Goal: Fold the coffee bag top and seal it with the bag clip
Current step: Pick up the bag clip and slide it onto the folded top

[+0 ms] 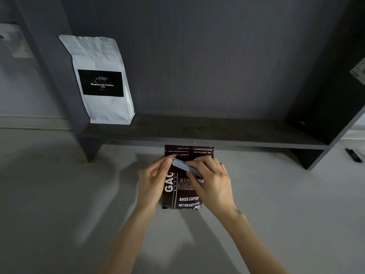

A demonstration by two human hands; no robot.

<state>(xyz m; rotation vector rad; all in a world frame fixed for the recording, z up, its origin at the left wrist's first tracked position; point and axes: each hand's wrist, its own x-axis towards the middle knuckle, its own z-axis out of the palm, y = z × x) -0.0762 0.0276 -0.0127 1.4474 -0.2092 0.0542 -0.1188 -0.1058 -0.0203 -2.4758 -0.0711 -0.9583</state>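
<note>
A dark brown coffee bag (183,196) with white lettering lies flat on the pale floor, its top part folded over so the print there reads upside down. A long grey-blue bag clip (182,166) lies slanted across the fold line. My left hand (155,179) pinches the clip's left end and rests on the bag's left edge. My right hand (212,182) grips the clip's right part and covers the bag's right side. Whether the clip's jaws are closed over the fold is hidden by my fingers.
A dark grey shelf unit (197,133) stands just beyond the bag, its low board almost touching the bag's top. A white coffee bag (102,80) with a black label stands upright on the shelf's left end. A black pen-like object (354,155) lies on the floor at far right.
</note>
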